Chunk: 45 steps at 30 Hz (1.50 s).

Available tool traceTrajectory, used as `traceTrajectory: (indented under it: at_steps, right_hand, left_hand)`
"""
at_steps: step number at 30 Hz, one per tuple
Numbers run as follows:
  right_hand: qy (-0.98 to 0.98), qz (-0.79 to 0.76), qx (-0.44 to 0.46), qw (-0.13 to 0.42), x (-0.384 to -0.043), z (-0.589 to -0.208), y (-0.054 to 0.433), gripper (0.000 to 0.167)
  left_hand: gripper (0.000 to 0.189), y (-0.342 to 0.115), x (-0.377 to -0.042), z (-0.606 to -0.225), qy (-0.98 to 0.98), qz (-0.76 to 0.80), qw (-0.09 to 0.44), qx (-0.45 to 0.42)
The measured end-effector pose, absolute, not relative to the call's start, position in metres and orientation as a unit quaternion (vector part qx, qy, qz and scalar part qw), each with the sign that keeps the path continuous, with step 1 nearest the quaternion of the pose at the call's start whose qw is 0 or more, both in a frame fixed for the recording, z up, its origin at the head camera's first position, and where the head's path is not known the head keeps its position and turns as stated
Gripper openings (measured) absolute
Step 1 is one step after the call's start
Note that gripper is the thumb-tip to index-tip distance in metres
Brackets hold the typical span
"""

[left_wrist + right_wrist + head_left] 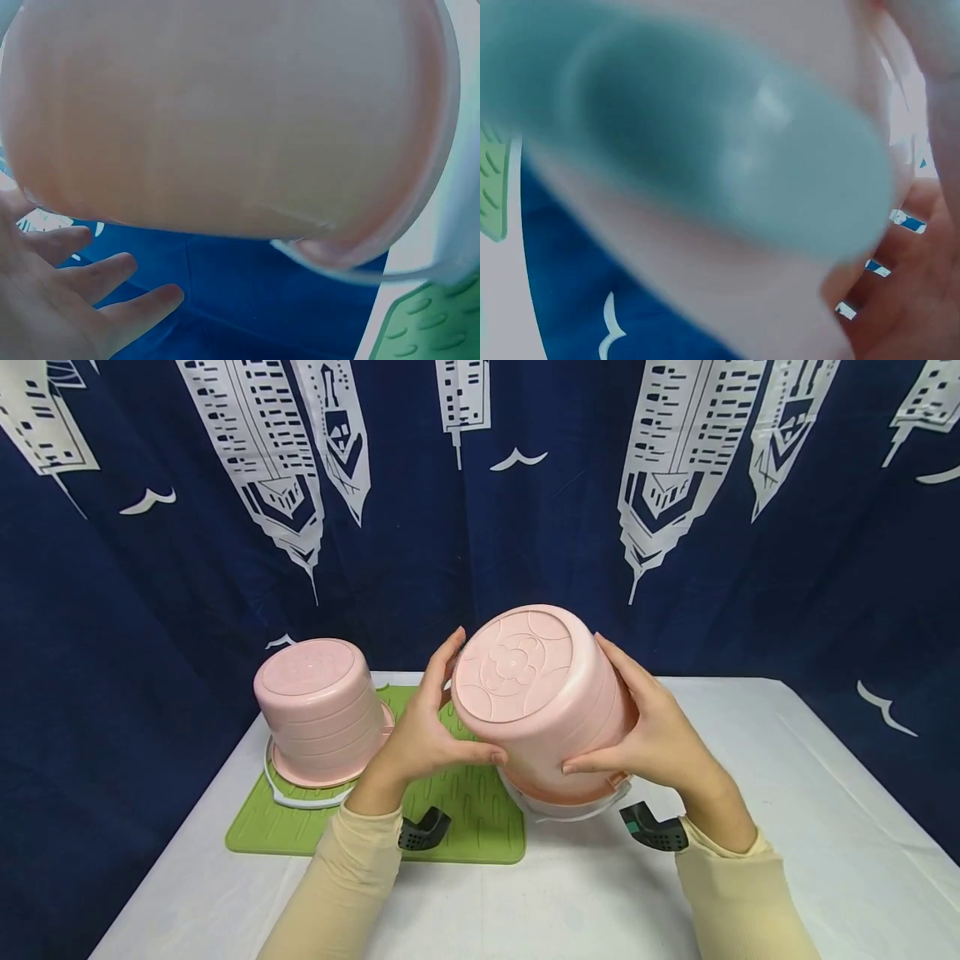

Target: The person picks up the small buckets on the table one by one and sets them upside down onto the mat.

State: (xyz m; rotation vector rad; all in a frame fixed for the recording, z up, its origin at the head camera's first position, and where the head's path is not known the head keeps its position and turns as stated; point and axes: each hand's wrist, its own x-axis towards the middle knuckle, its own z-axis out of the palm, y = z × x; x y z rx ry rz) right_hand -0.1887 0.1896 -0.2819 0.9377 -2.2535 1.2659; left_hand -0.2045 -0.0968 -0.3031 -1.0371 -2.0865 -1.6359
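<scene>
A pink bucket is held upside down and tilted, its patterned base turned toward the head camera. My right hand grips its right side, thumb across the front and fingers round the far side. At its left side is my left hand, the thumb touching the wall. In the left wrist view the left fingers are straight and spread, with gaps from the bucket wall. A pale handle hangs at the rim below. A blurred teal shape covers much of the right wrist view.
A second pink bucket stands upside down on a green ridged mat, its pale handle lying at the rim. The mat is on a white-covered table. Behind hangs a dark blue curtain with white building prints.
</scene>
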Motion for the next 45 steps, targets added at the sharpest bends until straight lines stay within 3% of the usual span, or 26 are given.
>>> traceTrajectory:
  at_steps: [7, 15, 21, 28, 33, 45]
  right_hand:
    - [-0.739, 0.55, 0.37, 0.126, -0.186, -0.279, 0.178, 0.133]
    - [-0.72, 0.569, 0.388, 0.092, -0.205, -0.297, 0.183, 0.139]
    - [-0.749, 0.539, 0.371, 0.106, -0.195, -0.292, 0.19, 0.148]
    - [-0.748, 0.54, 0.363, 0.131, -0.186, -0.283, 0.189, 0.14]
    - [-0.741, 0.553, 0.353, 0.14, -0.186, -0.284, 0.189, 0.143]
    - [-0.668, 0.629, 0.372, 0.14, -0.19, -0.285, 0.198, 0.14]
  left_hand:
    - [0.139, -0.096, -0.205, -0.305, -0.687, -0.619, 0.118, -0.363]
    - [0.138, -0.096, -0.204, -0.303, -0.685, -0.625, 0.122, -0.354]
    - [0.137, -0.091, -0.201, -0.301, -0.685, -0.629, 0.13, -0.344]
    - [0.138, -0.08, -0.194, -0.3, -0.705, -0.62, 0.126, -0.32]
    - [0.141, -0.078, -0.19, -0.298, -0.717, -0.59, 0.129, -0.348]
    - [0.128, -0.088, -0.187, -0.287, -0.714, -0.565, 0.154, -0.384]
